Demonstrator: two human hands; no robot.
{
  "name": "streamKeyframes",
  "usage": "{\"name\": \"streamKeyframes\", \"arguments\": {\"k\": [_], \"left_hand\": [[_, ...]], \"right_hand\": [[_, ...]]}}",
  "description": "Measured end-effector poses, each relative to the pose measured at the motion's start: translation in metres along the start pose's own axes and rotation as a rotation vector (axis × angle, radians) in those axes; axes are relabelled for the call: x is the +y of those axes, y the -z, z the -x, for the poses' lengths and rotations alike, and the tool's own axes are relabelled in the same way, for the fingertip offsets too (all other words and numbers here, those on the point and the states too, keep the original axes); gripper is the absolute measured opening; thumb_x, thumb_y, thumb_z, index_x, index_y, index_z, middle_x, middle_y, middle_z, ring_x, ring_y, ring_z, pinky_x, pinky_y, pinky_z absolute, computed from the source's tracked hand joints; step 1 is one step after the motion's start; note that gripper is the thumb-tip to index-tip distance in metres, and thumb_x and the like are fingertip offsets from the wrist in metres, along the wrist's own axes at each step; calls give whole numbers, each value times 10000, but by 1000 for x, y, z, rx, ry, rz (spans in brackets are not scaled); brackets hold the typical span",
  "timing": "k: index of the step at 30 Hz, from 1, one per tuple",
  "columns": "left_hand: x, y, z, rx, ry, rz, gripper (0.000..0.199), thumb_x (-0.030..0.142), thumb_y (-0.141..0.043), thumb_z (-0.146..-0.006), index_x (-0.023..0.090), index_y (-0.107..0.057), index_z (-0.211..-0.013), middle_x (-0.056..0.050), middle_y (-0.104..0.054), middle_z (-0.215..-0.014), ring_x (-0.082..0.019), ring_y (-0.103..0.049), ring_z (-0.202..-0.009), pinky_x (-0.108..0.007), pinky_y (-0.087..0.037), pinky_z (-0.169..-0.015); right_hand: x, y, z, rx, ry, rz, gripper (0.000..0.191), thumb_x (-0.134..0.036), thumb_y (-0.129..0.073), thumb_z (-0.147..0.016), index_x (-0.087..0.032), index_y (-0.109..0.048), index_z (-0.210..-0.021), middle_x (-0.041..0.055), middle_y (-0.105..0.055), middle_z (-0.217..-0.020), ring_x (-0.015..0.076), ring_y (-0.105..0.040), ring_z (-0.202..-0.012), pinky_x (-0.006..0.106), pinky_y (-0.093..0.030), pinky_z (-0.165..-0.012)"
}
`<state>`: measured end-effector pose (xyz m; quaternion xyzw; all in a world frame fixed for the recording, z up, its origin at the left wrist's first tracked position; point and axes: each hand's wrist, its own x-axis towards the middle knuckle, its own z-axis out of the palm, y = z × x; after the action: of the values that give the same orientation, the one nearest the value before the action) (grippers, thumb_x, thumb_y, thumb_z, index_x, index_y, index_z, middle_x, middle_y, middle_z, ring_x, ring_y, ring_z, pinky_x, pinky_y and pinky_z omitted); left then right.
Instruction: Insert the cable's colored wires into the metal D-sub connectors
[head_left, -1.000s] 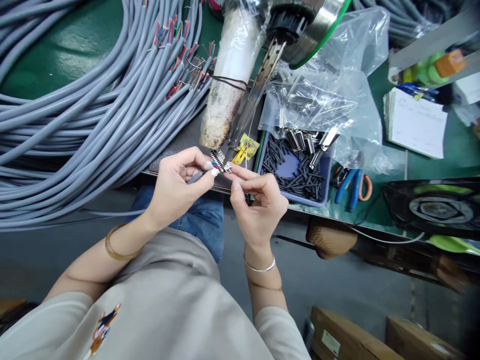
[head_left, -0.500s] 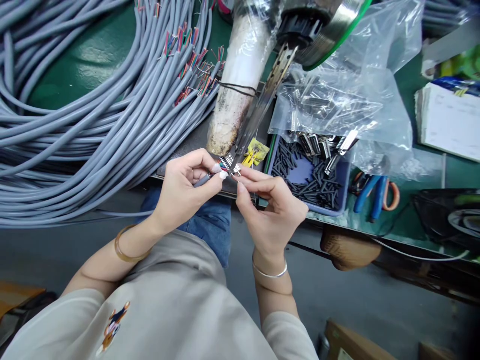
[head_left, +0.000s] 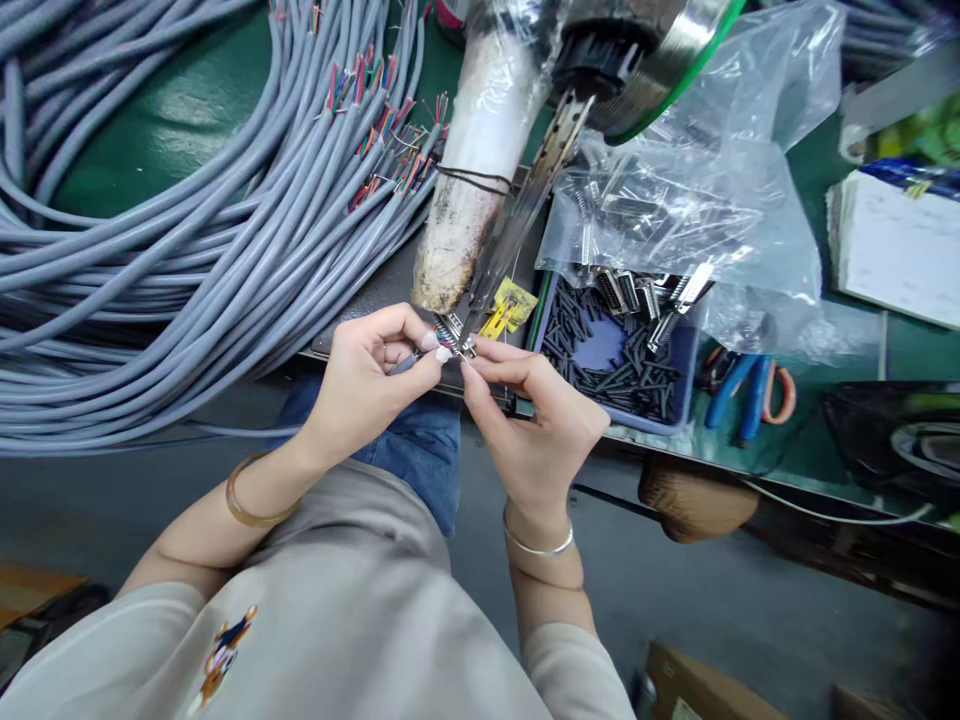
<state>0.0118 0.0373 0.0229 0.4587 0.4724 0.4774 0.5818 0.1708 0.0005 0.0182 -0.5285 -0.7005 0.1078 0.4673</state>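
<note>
My left hand (head_left: 379, 375) pinches the end of a grey multicore cable (head_left: 405, 364), its fingertips wrapped in something white. Coloured wires fan out from the cable beside a small silver multi-pin connector (head_left: 452, 328). Thumb and fingers of my right hand (head_left: 529, 405) are closed at the connector's right end, apparently on a thin wire (head_left: 463, 356); the fingertips partly hide it. Just above both hands, the dark tip of a soldering iron (head_left: 471, 318) reaches down to the connector. A yellow piece (head_left: 504, 312) lies right of the tip.
Bundled grey cables (head_left: 225, 270) with stripped ends cover the left. A wrapped white tube (head_left: 472, 150) and a solder spool (head_left: 660, 75) stand ahead. Rightward are a blue tray (head_left: 679, 412) of black sleeves and connectors, a plastic bag (head_left: 697, 190), blue-handled pliers (head_left: 754, 400) and a paper pad (head_left: 900, 245).
My right hand has shifted slightly left, its thumb closer to my left fingertips. The connector has tilted a little beneath the iron tip. My left hand has barely moved.
</note>
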Motion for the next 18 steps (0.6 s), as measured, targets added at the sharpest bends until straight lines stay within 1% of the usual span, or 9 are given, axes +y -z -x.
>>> {"name": "streamKeyframes", "arguments": {"k": [4, 8, 11, 14, 18], "left_hand": [[4, -1, 1, 24, -31, -42, 180, 184, -787, -728, 161, -612, -695, 9, -634, -678, -56, -541, -550, -154, -396, -484], [10, -1, 0, 19, -25, -44, 182, 179, -786, -720, 158, -607, -694, 17, -629, -667, -38, -492, -516, -150, -368, -471], [13, -1, -1, -2, -17, -8, 187, 163, -779, -717, 151, -595, -685, 35, -599, -635, -19, -430, -479, -137, -322, -441], [12, 1, -2, -25, -1, 6, 188, 151, -785, -720, 148, -600, -687, 55, -549, -589, -13, -383, -460, -135, -287, -424], [8, 4, 0, -59, 66, 10, 191, 155, -815, -701, 143, -625, -696, 32, -580, -631, -23, -407, -483, -145, -303, -435]], "right_hand": [[-1, -1, -5, 20, 50, 43, 126, -125, -737, -916, -241, -687, -910, -10, -833, -1025, 171, -814, -939, 251, -648, -788], [-2, -3, -7, 37, 100, 84, 142, -119, -747, -912, -246, -696, -950, -19, -832, -1018, 149, -811, -906, 233, -632, -789], [-4, -3, -7, 50, 118, 108, 138, -126, -746, -913, -246, -685, -942, -17, -833, -1015, 150, -812, -907, 230, -631, -786], [-6, -1, -7, 50, 119, 130, 138, -135, -734, -918, -245, -653, -898, -17, -836, -1034, 145, -814, -887, 216, -626, -748], [-6, 3, -4, -3, 110, 143, 170, -127, -729, -914, -246, -615, -872, -21, -834, -1055, 132, -811, -858, 204, -614, -709]]}}
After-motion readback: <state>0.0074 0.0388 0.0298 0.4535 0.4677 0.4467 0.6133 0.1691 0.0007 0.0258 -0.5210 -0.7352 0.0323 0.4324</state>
